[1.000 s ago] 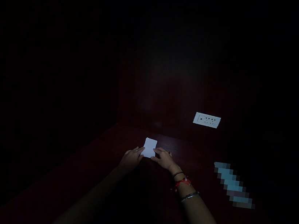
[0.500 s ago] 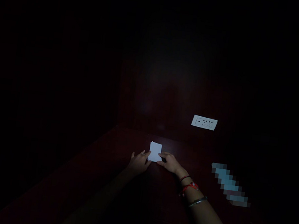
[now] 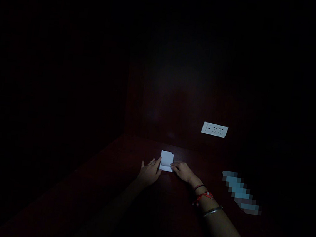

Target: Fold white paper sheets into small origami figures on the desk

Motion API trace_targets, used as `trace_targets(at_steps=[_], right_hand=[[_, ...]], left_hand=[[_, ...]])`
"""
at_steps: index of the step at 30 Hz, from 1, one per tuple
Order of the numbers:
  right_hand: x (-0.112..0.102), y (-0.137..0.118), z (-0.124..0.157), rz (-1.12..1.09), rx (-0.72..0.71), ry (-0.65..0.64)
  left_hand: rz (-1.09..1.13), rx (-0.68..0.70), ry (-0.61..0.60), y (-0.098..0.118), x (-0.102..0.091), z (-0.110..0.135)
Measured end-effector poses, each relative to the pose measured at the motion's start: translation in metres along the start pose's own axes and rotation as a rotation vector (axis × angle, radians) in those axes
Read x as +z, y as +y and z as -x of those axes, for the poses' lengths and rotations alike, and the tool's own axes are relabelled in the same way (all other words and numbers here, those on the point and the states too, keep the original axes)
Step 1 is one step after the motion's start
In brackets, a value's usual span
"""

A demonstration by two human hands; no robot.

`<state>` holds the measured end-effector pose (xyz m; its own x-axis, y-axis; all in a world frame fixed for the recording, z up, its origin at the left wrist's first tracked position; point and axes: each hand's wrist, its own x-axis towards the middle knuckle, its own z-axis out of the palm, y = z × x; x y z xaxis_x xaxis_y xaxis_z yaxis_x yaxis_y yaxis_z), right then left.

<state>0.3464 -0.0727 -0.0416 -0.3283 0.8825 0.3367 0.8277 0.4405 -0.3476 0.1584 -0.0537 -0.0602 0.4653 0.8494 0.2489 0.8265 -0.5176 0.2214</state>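
- A white paper is set near the back edge of the dark red desk, crossed by a fold or overlapping edge.
- Its left side is touched by the left hand, fingers spread.
- Its right side is met by the right hand, thumb and forefinger nearly together; whether paper is pinched cannot be told.
- The layers could be skewed by uneven pressure, or a crease misjudged in dim light.
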Motion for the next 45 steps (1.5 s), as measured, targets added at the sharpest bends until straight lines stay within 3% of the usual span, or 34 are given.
trace_targets(at_steps=[7, 11, 14, 17, 20, 23, 27, 30, 37, 41, 45], right_hand=[[-0.011, -0.008, 0.013, 0.036, 0.051, 0.314], [-0.03, -0.015, 0.031, 0.043, 0.092, 0.514], [-0.046, -0.022, 0.055, 0.046, 0.089, 0.57], [-0.055, -0.028, 0.086, 0.048, 0.023, 0.467], [-0.055, -0.035, 0.112, 0.089, -0.098, 0.14], [-0.052, -0.042, 0.127, 0.016, -0.14, -0.076], [-0.055, -0.045, 0.129, -0.186, -0.099, -0.194], [-0.055, -0.041, 0.127, -0.299, -0.024, -0.174], [-0.031, -0.023, 0.114, -0.415, 0.363, 0.123], [-0.027, -0.027, 0.106, -0.902, 0.623, 0.205], [-0.034, -0.033, 0.106, -1.285, 0.718, 0.178]], left_hand=[[-0.006, 0.022, 0.064, -0.006, 0.0, 0.001], [-0.002, 0.139, 0.117, -0.004, -0.006, 0.007], [0.006, 0.256, 0.152, 0.003, -0.012, 0.011], [0.029, 0.309, 0.186, 0.011, -0.014, 0.014], [0.061, 0.335, 0.19, 0.021, -0.013, 0.023], [0.083, 0.435, 0.124, 0.032, -0.011, 0.036], [0.075, 0.548, 0.028, 0.044, -0.01, 0.047], [0.072, 0.575, -0.009, 0.046, -0.012, 0.047], [0.048, 0.523, -0.076, 0.042, -0.009, 0.048], [0.065, 0.468, -0.065, 0.048, 0.0, 0.051], [0.077, 0.405, -0.022, 0.054, 0.006, 0.052]])
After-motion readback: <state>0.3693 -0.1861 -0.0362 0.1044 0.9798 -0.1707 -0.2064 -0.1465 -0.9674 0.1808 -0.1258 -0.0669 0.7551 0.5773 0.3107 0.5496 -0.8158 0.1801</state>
